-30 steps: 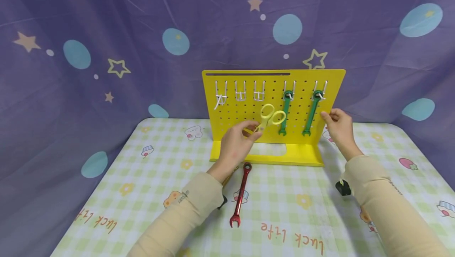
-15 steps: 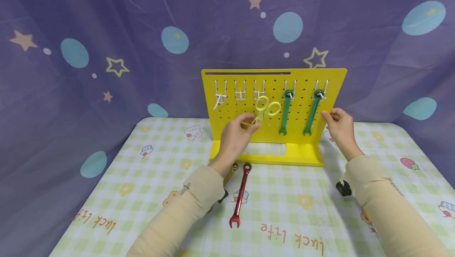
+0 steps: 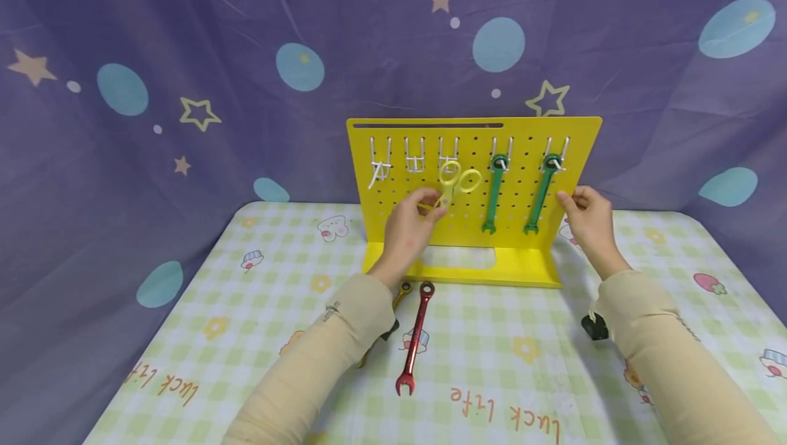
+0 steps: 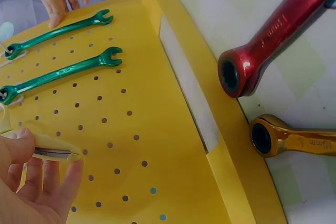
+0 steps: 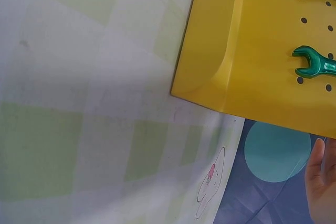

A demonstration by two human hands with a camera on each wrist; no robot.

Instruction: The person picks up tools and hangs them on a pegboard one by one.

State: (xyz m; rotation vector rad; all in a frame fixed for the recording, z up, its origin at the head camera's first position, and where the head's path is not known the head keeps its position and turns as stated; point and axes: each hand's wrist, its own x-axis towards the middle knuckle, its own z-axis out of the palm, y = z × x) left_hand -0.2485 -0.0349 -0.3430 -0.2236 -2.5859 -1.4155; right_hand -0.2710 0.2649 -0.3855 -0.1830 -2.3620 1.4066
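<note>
My left hand (image 3: 410, 225) pinches a pair of yellow scissors (image 3: 449, 192) by the blade end, handle loops upward. The loops are in front of the third white hook (image 3: 448, 152) on a yellow pegboard (image 3: 467, 223); whether they touch it cannot be told. In the left wrist view the scissors' tip (image 4: 73, 157) sticks out between thumb and fingers. At the board's right edge, my right hand (image 3: 590, 221) grips it, thumb in front and the other fingers partly hidden. Two green wrenches (image 3: 494, 195) hang from hooks at the board's right side.
A red wrench (image 3: 415, 339) lies on the checked tablecloth (image 3: 492, 342) before the board. Beside it a gold wrench (image 3: 402, 292) is partly hidden by my left sleeve. Two more white hooks (image 3: 415, 158) at the board's left bear nothing. A purple curtain (image 3: 381, 35) hangs behind.
My left hand has raised the scissors and brought them a little to the left, toward the third hook. My right hand has stayed at the board's edge.
</note>
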